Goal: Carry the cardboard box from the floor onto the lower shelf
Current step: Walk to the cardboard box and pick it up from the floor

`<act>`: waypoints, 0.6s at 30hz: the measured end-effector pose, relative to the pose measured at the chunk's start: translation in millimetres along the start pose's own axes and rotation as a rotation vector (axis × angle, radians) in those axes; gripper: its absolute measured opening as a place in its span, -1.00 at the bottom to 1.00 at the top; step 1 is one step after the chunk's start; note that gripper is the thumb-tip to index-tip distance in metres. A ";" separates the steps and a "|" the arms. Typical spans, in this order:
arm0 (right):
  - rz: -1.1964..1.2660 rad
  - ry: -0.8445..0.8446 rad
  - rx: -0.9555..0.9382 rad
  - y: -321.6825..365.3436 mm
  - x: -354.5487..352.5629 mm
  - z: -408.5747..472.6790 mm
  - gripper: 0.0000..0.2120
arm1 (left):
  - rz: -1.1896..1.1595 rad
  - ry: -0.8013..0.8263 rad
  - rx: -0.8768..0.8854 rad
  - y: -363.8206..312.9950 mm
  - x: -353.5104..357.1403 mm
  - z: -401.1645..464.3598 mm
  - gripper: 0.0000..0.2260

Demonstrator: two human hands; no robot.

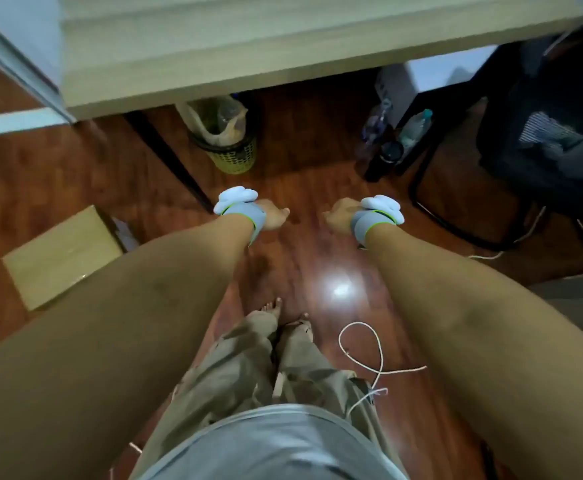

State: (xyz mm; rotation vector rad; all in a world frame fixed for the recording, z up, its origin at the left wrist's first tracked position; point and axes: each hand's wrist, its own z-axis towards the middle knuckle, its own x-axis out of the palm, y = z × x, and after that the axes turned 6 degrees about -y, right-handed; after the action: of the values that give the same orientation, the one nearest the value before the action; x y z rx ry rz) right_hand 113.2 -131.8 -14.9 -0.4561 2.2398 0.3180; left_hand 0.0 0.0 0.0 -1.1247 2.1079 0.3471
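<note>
Much here is blurred or cut off: the box (63,256) lies on the floor (300,188) left of the desk (248,57), and the left forearm covers its near right corner, so its full outline cannot be seen. Both hands hang over bare floor in front of the desk, well apart from the box. The left hand (272,216) and the right hand (339,216) are seen from behind the wrists with fingers curled under, so they look loosely closed and hold nothing visible, though the fingertips are hidden. Each wrist carries a grey band with a white device on it. Under the desk stands a mesh bin (229,143) with a plastic liner; right of it, by a desk leg, are bottles (413,128), too blurred to read any label. A dark chair (542,140) at the desk's right end is cut by the frame edge. The floor is glossy reddish-brown wood with a bright glare spot in front of the desk. A white cable (369,355) loops on it near the person's bare feet (283,311), which show below loose khaki trousers. No writing can be read anywhere.
</note>
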 end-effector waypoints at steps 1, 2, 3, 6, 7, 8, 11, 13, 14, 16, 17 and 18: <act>-0.023 0.021 -0.030 11.4 1.8 -0.2 -0.44 | -0.005 0.016 -0.028 13.8 1.0 -1.9 -0.39; -0.034 0.022 -0.046 21.0 2.4 -3.0 -0.44 | -0.021 0.000 -0.060 24.5 1.8 -3.6 -0.40; -0.059 0.042 -0.094 40.1 6.1 -2.6 -0.46 | -0.060 -0.008 -0.099 46.3 5.4 -3.8 -0.41; -0.110 0.086 -0.183 81.9 15.0 -9.7 -0.49 | -0.131 -0.035 -0.153 93.9 13.5 -11.7 -0.42; -0.124 0.087 -0.213 92.9 17.7 -10.2 -0.49 | -0.143 -0.040 -0.183 106.2 15.4 -15.3 -0.41; -0.156 0.093 -0.240 105.6 20.4 -13.9 -0.48 | -0.149 -0.041 -0.232 119.2 16.1 -21.7 -0.40; -0.220 0.105 -0.362 150.2 33.7 -25.3 -0.52 | -0.226 -0.042 -0.318 163.5 22.8 -37.6 -0.39; -0.274 0.121 -0.450 188.8 48.5 -41.8 -0.52 | -0.271 -0.054 -0.374 201.1 31.7 -49.4 -0.41; -0.295 0.119 -0.488 204.6 55.3 -49.6 -0.53 | -0.280 -0.059 -0.387 216.9 35.5 -55.1 -0.42; -0.319 0.129 -0.540 230.7 67.6 -63.5 -0.54 | -0.296 -0.084 -0.408 243.0 42.2 -65.7 -0.45; -0.347 0.130 -0.568 246.2 77.4 -71.8 -0.54 | -0.305 -0.094 -0.415 259.9 47.0 -72.8 -0.46; -0.370 0.130 -0.584 259.0 84.5 -79.9 -0.53 | -0.312 -0.100 -0.415 273.4 50.5 -78.6 -0.47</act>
State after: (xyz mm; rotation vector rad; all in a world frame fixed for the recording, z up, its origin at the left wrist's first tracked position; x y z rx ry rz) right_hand -101.3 54.1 -8.4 -1.2084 2.1028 0.7646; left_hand -275.4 87.3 -4.1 -1.6133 1.7800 0.6950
